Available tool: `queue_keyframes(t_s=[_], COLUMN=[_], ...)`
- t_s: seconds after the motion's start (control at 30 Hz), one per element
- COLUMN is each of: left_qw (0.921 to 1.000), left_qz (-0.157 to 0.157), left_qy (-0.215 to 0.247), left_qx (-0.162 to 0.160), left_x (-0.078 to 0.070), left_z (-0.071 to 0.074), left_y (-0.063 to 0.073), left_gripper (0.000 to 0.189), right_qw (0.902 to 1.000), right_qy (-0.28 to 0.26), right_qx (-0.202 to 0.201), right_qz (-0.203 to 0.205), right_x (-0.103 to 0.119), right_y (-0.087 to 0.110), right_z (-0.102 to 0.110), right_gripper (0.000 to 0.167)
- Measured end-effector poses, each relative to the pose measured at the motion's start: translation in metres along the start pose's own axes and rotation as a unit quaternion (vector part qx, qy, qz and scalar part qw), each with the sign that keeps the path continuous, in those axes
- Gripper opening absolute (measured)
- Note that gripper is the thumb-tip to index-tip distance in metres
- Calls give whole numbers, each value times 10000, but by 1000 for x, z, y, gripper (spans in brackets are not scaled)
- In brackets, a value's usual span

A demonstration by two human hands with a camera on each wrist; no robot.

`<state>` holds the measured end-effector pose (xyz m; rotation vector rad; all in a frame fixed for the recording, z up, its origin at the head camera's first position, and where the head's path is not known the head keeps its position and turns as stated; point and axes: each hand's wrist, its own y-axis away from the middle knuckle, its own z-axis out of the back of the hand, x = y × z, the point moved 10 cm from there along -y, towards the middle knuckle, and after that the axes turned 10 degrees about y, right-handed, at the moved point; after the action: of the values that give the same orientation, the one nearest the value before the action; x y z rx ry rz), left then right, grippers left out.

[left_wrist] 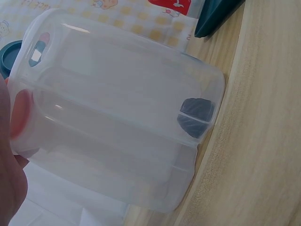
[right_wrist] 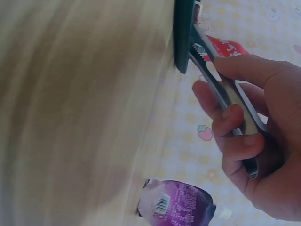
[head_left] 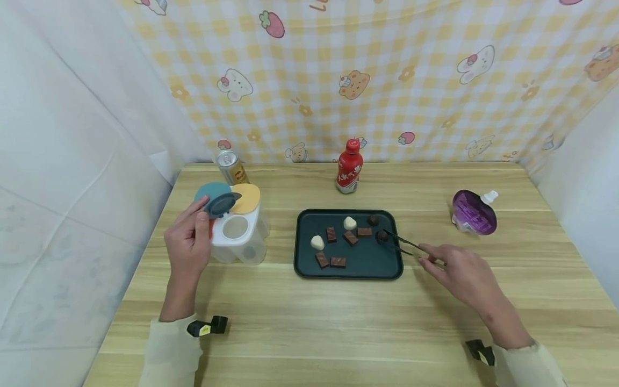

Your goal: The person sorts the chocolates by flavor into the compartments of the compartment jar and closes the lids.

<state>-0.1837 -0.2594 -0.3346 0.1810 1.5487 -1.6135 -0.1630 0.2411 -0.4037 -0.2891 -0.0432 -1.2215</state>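
In the head view, my left hand (head_left: 189, 242) holds the lid end of a clear storage container (head_left: 251, 250), its thumb by a red lid (left_wrist: 21, 113). A grey-blue flip lid (head_left: 223, 205) stands raised beside a round opening. Dark pieces (left_wrist: 196, 117) show through the container's bottom end in the left wrist view. My right hand (head_left: 461, 271) grips metal tongs (right_wrist: 230, 92), fingers curled round the handles. Over the dark tray (head_left: 362, 263), the tong tips are on either side of a round dark chocolate (head_left: 382, 235); whether they press it cannot be told.
Chocolate bars (head_left: 338, 262), white pieces (head_left: 317, 242) and another dark ball (head_left: 373, 220) lie on the tray. Behind stand a red bottle (head_left: 349, 167) and a can (head_left: 233, 167). A purple pouch (head_left: 474, 212) lies right, on the wooden table (head_left: 309, 333).
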Motion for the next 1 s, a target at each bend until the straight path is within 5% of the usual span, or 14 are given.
queue_keyframes(t_s=[0.6, 1.0], left_qw=[10000, 9999], left_qz=[43, -104], left_qy=[-18, 15], left_qx=[0, -11], left_x=[1, -1], left_z=[0, 0], left_y=[0, -1], left_gripper=[41, 47], right_qw=[9999, 9968], right_qy=[-102, 85], right_qx=[59, -670], right_qz=[62, 424], right_x=[1, 7], right_y=[-1, 2], right_z=[0, 13], right_gripper=[31, 35])
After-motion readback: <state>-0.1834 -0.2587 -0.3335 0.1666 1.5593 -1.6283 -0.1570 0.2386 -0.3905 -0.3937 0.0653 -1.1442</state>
